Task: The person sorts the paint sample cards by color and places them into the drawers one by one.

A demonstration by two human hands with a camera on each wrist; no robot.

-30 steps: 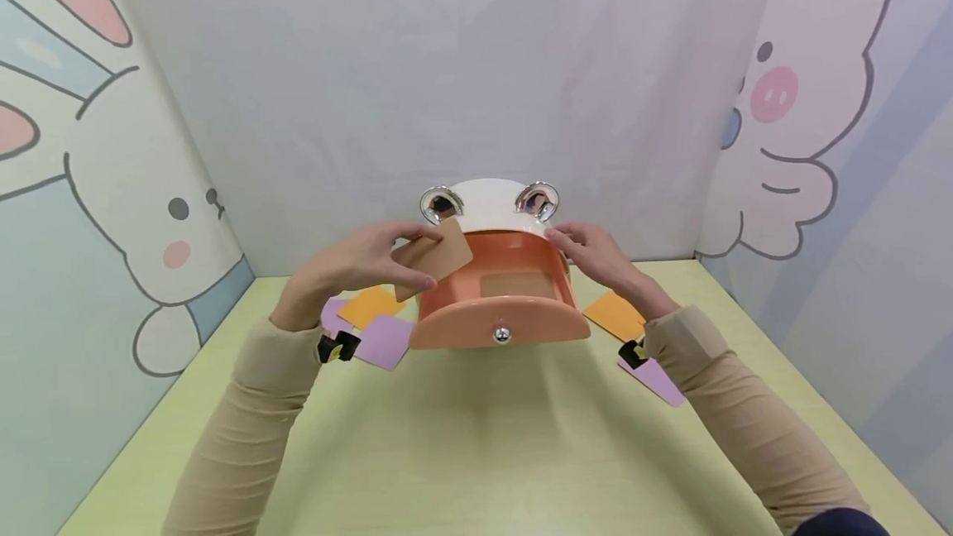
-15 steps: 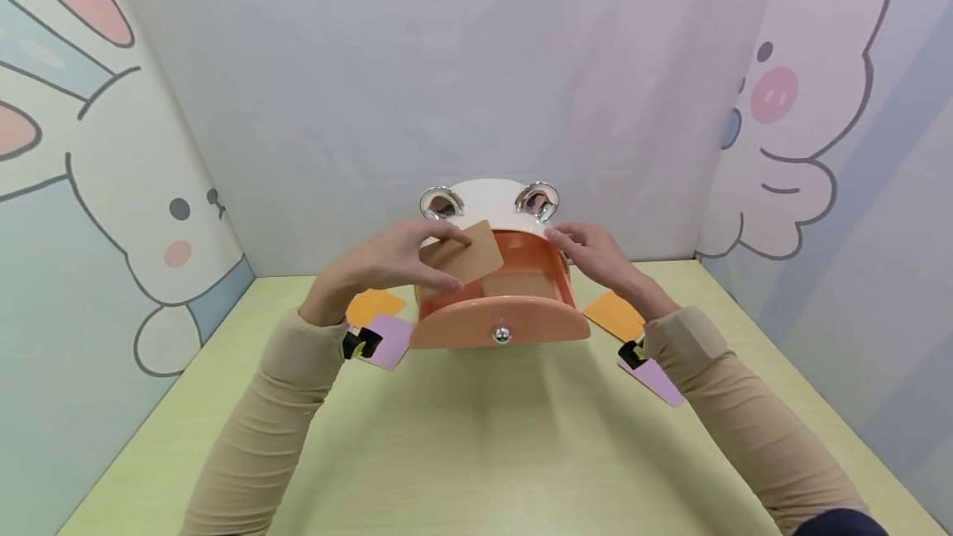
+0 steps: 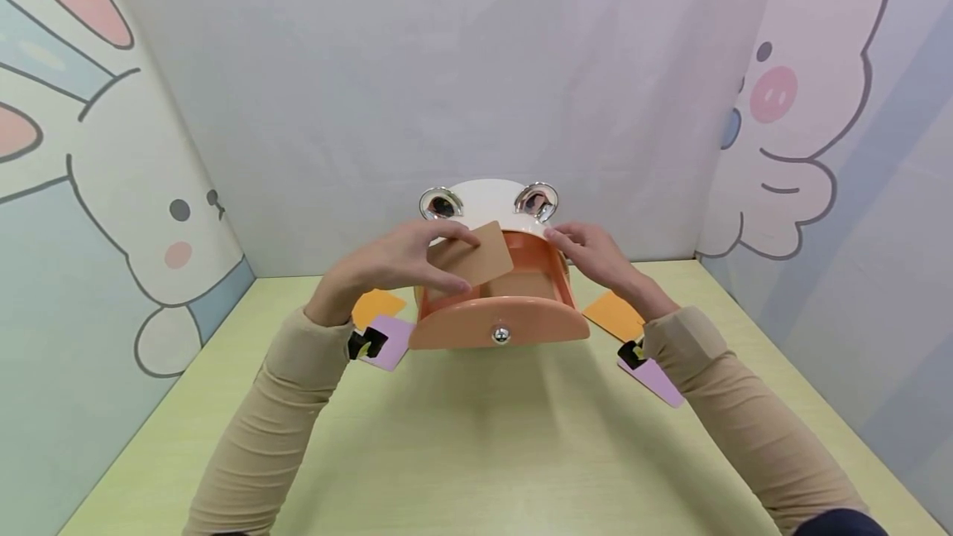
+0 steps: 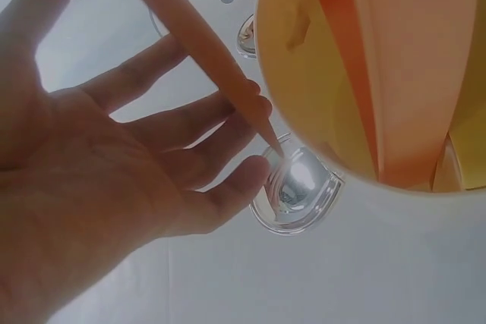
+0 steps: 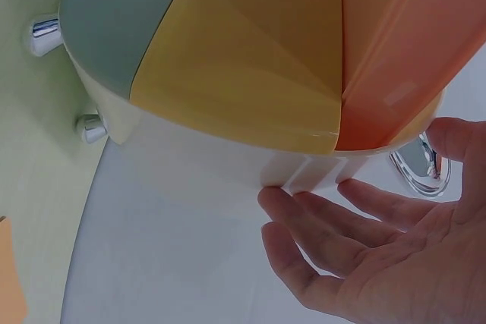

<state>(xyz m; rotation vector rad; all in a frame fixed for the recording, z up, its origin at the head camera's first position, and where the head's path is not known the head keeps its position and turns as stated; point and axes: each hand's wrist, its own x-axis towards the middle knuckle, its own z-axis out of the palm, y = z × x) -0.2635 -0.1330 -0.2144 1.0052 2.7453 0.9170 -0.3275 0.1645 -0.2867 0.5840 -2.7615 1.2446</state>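
My left hand (image 3: 390, 259) pinches a tan card (image 3: 486, 259) between thumb and fingers, tilted over the left side of a pulled-out orange drawer (image 3: 457, 327). In the left wrist view this card (image 4: 201, 51) appears nearly edge-on. Another tan card (image 3: 527, 284) lies inside the drawer, partly hidden behind its front. The drawer belongs to a white frog-shaped cabinet (image 3: 487, 197) with silvery eyes. My right hand (image 3: 591, 255) is at the cabinet's upper right; in the right wrist view, its fingertips (image 5: 279, 201) touch the white side, with the thumb near an eye.
Orange (image 3: 375, 306) and purple (image 3: 393, 342) cards lie on the table (image 3: 476, 453) left of the cabinet. To the right are another orange card (image 3: 615, 316) and purple card (image 3: 653, 380). A yellow drawer (image 5: 250, 51) and a blue-grey one (image 5: 114, 13) sit below the orange drawer.
My left hand has moved right with the tan card, from the drawer's left edge to over its inside. My right hand and the drawer have stayed put.
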